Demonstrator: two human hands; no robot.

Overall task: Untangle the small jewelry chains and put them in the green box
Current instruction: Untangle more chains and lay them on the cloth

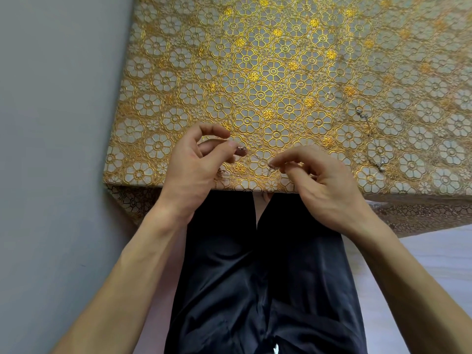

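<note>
A thin silver chain stretches just above the table's near edge between my two hands. My left hand pinches one end of it between thumb and fingertips, and a small tangle of chain hangs below that hand. My right hand pinches the other end, its fingers curled. A second fine chain lies loose on the cloth to the right, running from the middle towards the near edge. No green box is in view.
The table wears a gold floral lace cloth and its left edge stands against a grey wall. My dark-trousered legs are under the near edge. A pale surface lies at the lower right.
</note>
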